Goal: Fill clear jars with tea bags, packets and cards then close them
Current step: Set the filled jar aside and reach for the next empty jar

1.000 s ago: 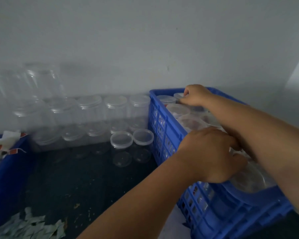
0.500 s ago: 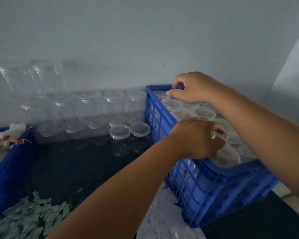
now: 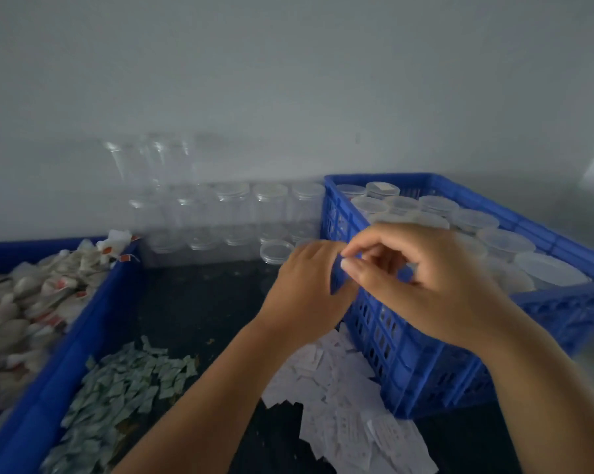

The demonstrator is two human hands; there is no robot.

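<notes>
Jars sit capped in the crate. Right hand loosely curled, empty; left hand grip hidden. A careless reach could topple stacked empties.

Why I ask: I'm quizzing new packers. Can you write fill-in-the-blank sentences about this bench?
The lidded jars stand in a crate coloured ___.
The tea bags fill the bin on the ___.
The loose packets are ___, the cards white.
Missing: blue; left; green.
</notes>
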